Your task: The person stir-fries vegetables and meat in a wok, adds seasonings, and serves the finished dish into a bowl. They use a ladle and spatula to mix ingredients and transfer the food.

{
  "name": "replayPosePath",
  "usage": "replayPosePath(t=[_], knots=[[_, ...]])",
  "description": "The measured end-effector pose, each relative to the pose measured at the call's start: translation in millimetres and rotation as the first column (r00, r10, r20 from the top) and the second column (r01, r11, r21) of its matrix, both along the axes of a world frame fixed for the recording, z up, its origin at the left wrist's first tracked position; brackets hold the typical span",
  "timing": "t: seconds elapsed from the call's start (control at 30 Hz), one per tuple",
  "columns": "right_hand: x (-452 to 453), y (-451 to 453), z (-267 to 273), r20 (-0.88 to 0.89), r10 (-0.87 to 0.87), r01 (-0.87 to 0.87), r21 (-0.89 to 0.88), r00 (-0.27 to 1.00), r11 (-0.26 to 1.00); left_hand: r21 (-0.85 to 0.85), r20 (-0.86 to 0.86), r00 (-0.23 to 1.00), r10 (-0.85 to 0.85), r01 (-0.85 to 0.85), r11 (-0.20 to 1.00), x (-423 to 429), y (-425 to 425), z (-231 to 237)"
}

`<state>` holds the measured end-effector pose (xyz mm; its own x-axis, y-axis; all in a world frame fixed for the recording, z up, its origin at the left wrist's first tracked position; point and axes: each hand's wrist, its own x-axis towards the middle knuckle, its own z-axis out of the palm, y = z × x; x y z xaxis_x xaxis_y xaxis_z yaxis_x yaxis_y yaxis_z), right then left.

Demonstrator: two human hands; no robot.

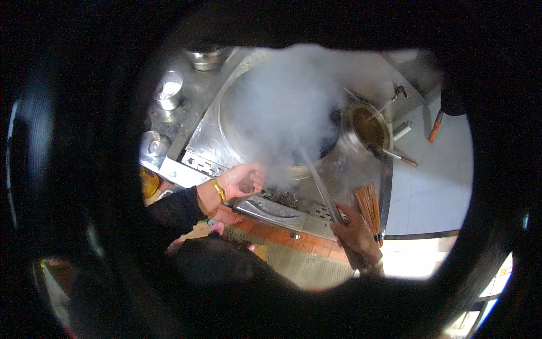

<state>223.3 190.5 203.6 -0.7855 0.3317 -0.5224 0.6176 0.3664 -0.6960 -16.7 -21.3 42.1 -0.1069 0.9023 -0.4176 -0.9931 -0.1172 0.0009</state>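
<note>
Thick steam rises from a large wok set in a stainless steel range and hides most of what is inside. My right hand grips the long metal handle of a utensil whose far end vanishes in the steam. Above the range's front edge is my left hand, palm turned partly up and fingers curled. Whether anything lies in that palm cannot be made out. A yellow bangle circles the left wrist. Close to my right hand stands a bamboo wok brush.
Right of the wok sits a metal pot of brownish liquid, with a wooden-handled utensil across its rim. Behind it is a faucet. Metal containers and a steel bowl stand at left. An orange handle shows at far right.
</note>
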Motion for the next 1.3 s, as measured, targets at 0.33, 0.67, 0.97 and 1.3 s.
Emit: replayPosePath(t=[0.33,0.67,0.97,1.3], knots=[[-88,5,-86,-0.064,0.099,-0.059,0.458,0.993,0.887,0.037,0.032,0.999,-0.001,0.0,0.999,0,-11,-17],[-52,-24,-44,-0.114,0.012,-0.01,0.019,0.993,1.0,0.086,0.072,0.997,-0.013,0.007,0.996,8,-22,21],[-13,-21,1,-0.421,-0.23,0.175,-0.166,0.877,0.971,-0.122,-0.023,0.998,-0.051,0.048,0.991,41,-54,132],[77,-34,46,-0.203,-0.258,0.25,-0.065,0.945,0.966,-0.136,-0.242,0.953,-0.18,0.15,0.979,78,-91,46]])
